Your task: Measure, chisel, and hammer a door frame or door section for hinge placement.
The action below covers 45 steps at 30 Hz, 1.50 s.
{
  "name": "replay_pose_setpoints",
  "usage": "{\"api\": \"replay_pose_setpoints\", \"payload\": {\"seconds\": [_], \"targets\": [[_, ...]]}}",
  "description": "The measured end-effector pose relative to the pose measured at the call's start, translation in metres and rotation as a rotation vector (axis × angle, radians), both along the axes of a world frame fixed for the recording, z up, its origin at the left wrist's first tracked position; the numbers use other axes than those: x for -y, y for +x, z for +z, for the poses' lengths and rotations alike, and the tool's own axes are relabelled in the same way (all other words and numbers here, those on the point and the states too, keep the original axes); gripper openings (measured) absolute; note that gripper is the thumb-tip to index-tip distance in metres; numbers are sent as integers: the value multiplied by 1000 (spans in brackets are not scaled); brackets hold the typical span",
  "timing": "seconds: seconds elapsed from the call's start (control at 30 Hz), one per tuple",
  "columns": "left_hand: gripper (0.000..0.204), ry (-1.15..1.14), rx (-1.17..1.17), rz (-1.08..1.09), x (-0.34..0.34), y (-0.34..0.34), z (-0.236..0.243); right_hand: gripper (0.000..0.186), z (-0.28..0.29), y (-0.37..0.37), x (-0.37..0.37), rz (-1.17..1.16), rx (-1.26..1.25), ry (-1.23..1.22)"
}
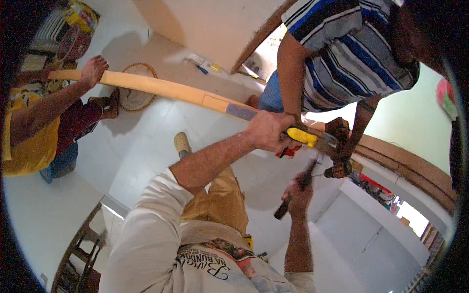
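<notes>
My left hand (271, 131) is closed round a long, pale wooden board (166, 91) that slants across the view. A yellow, rounded tool part (301, 136) lies against its fingers; whether the hand grips that too is hidden. Something red and black (289, 151) shows beneath. Lower right, my right hand (298, 195) is wrapped round a dark-handled hammer (282, 210), its upper end blurred below the board. A co-worker in a striped shirt (342, 53) holds a dark power drill (338, 169) close by. At the far left, another person's hand (94, 72) rests on the board's other end.
The person at the left wears a yellow shirt (31, 141). A round woven tray (138, 88) is on the pale tiled floor, with small tools (201, 67) beside the wall. A curved wooden edge (400, 158) runs along the right. A dark wooden rack (80, 249) stands lower left.
</notes>
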State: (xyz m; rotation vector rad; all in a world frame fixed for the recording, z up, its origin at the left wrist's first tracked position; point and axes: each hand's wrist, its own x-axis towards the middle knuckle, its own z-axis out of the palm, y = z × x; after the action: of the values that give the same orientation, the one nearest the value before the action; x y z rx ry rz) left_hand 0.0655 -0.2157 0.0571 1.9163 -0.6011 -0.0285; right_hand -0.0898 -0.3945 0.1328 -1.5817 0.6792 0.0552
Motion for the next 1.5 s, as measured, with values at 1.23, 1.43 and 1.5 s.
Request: {"api": "replay_pose_setpoints", "payload": {"seconds": [1.23, 1.43, 1.5], "targets": [[47, 120, -53, -28, 0, 0, -9, 24, -16, 4, 18, 108, -34, -88], [42, 99, -48, 24, 2, 7, -4, 26, -7, 21, 22, -217, 164, 155], [40, 132, -55, 43, 6, 12, -2, 27, -15, 11, 25, -267, 156, 162]]}}
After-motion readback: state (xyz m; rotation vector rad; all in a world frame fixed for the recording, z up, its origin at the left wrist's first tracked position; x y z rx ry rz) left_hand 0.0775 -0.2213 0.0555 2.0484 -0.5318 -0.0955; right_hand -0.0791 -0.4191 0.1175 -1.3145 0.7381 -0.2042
